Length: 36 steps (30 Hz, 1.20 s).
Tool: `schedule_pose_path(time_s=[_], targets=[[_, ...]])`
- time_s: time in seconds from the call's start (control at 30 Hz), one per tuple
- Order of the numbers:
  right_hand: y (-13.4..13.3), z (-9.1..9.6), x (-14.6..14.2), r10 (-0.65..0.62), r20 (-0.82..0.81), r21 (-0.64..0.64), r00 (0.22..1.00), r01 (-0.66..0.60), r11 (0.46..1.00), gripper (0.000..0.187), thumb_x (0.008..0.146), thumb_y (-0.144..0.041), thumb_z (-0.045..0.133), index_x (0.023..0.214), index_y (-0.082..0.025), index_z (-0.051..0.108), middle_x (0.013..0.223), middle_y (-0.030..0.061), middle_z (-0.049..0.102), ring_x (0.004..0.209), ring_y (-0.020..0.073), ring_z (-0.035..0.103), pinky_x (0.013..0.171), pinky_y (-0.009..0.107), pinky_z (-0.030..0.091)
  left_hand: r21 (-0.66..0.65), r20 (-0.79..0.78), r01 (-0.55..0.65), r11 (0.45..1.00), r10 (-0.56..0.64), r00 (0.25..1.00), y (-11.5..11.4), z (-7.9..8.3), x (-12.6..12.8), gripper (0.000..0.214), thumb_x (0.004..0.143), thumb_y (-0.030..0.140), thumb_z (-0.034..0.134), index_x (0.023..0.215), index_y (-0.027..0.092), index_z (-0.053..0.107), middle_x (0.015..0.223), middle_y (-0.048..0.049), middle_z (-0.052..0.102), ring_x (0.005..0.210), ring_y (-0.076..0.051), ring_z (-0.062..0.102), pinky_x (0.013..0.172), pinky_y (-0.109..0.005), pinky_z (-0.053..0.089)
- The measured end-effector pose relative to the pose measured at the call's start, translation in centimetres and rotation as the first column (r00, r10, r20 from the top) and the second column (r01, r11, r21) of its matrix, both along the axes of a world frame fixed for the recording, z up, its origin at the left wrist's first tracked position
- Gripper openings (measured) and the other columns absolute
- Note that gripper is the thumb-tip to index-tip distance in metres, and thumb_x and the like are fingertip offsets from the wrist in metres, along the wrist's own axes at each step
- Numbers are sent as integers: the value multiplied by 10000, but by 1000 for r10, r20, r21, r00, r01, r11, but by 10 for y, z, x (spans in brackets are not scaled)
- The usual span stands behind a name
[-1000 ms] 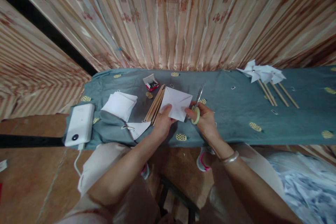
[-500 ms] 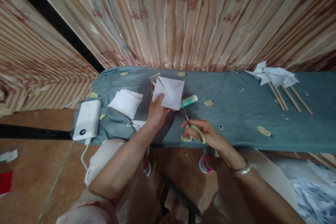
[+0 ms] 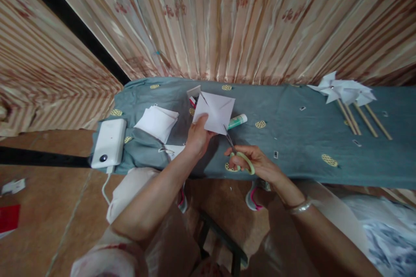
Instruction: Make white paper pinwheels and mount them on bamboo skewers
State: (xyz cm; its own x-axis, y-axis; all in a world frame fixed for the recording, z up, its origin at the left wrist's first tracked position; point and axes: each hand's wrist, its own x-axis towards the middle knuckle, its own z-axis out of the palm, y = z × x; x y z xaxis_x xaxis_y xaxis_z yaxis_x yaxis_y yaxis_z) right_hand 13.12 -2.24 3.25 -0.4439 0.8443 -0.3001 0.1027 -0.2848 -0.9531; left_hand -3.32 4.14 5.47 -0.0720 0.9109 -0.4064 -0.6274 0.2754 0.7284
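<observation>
My left hand (image 3: 199,137) pinches a square sheet of white paper (image 3: 216,110) by its lower left part, thumb on top. Slits run inward from the sheet's upper corners. My right hand (image 3: 251,162) is closed round the pale green handles of a pair of scissors (image 3: 230,140). The blades reach up to the paper's lower right corner and overlap it. Just behind that corner lies a green and white glue stick (image 3: 238,121). A small open box (image 3: 194,95), red and dark inside, is partly hidden by the paper's upper left.
A stack of white paper (image 3: 158,122) lies left of my hands. Beyond it sits a white power bank (image 3: 109,143) with a cable. Several paper pinwheels (image 3: 346,91) on wooden sticks rest at the right of the cloth-covered table (image 3: 292,138). Striped curtains (image 3: 208,21) hang behind.
The scissor blades now overlap the paper's lower right corner more. The whole view has shifted slightly, and both hands stay in much the same pose.
</observation>
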Motion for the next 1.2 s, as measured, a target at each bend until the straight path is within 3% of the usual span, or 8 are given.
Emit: schedule_pose_path(time_s=[0.77,1.2], targets=[[1,4,-3,-67,-12,-43,998,66,997,495,669,-637,745,794,-166,658,603,-22,584,521,87,487,489,219,430,2,-47,46,999,-46,998,-5,2,4,79,852,184,554,865,162,629,726,-8,658,658,-157,618,617,-275,519],[1,3,-5,-86,-59,-73,995,82,994,472,636,-606,783,745,-172,631,576,-37,563,500,75,480,480,215,424,-7,-20,73,997,-73,997,-5,2,3,55,846,228,592,860,180,615,716,-1,649,651,-141,624,597,-235,534]])
